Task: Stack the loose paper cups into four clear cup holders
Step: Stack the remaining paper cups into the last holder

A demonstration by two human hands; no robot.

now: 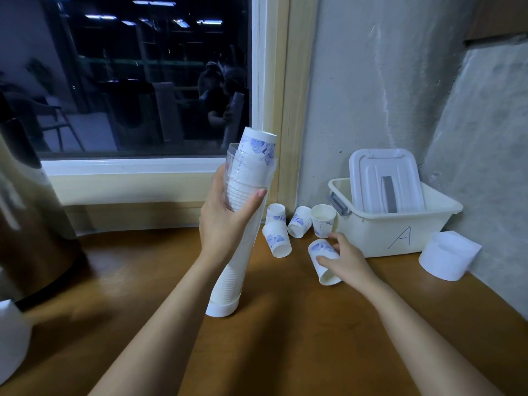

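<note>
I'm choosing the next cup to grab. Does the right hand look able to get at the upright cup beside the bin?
Likely yes for reach: the upright cup stands just past the right hand, nothing between. But that hand grips a lying cup now.

Your dim, bluish view: lamp reflections in the dark window (143, 81), soft shadows across the table (285, 347), bowed edges.
</note>
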